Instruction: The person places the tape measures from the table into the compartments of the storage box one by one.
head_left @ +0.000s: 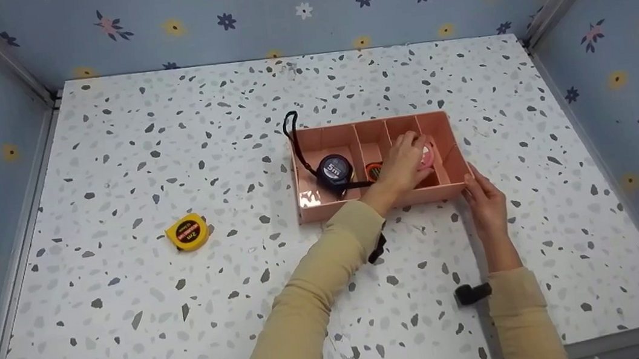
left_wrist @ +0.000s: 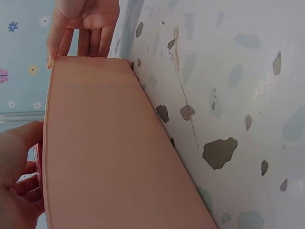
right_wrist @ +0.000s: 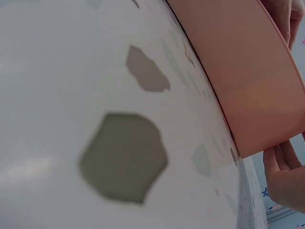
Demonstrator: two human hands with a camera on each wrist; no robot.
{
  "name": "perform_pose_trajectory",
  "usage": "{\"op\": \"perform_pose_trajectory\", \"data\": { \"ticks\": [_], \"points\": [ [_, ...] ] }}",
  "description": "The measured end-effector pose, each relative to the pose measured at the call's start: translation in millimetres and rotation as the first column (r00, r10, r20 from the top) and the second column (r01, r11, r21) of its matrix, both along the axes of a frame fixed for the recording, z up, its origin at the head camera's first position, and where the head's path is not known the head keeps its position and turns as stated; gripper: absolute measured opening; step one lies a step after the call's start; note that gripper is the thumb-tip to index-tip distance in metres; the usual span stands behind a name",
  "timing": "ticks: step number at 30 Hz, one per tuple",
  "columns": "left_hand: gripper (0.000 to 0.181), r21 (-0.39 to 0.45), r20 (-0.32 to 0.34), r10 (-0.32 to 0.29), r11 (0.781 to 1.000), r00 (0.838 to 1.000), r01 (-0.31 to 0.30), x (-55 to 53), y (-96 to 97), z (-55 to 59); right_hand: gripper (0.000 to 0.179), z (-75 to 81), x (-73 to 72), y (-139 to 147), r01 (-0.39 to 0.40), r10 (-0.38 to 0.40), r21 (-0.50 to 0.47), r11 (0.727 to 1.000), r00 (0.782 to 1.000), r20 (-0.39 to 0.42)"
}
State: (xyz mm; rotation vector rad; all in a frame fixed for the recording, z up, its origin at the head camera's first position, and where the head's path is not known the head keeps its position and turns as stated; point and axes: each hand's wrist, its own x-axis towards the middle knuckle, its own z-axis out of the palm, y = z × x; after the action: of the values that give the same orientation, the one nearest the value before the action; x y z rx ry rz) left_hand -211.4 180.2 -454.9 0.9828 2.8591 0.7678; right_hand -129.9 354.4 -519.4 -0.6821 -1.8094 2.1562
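A pink divided organizer box (head_left: 353,207) stands right of the table's middle. Reaching over its front wall, my left hand (head_left: 400,166) grips a pink tape measure (head_left: 427,156) inside a right-hand compartment; the left wrist view shows its red edge (left_wrist: 39,167) between the fingers. At the box's front right corner, my right hand (head_left: 485,202) holds the rim with its thumb, fingers along the end wall. A dark blue tape measure (head_left: 335,169) with a black strap lies in the large left compartment. Beside it, an orange tape measure (head_left: 374,171) is partly hidden by my left hand.
A yellow tape measure (head_left: 188,232) lies on the speckled white table (head_left: 130,325), left of the box. Blue flowered panels (head_left: 298,5) enclose the table at the back and both sides. The black strap (head_left: 291,125) loops over the box's left rim.
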Motion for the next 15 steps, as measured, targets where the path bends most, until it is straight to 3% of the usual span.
{"op": "perform_pose_trajectory", "data": {
  "ticks": [6, 15],
  "points": [
    [0.060, 0.007, 0.021, -0.002, 1.000, 1.000, 0.001, -0.4, -0.4, -1.2, 0.047, 3.5, 0.6, -0.9, -0.003, 0.003, -0.007, 1.000, 1.000, 0.000],
    [0.062, -0.061, 0.056, 0.015, 0.998, 0.998, -0.012, 1.6, 0.6, -5.3, 0.049, -21.2, -6.4, 13.6, -0.021, 0.021, -0.006, 1.000, 0.999, -0.027]
  ]
}}
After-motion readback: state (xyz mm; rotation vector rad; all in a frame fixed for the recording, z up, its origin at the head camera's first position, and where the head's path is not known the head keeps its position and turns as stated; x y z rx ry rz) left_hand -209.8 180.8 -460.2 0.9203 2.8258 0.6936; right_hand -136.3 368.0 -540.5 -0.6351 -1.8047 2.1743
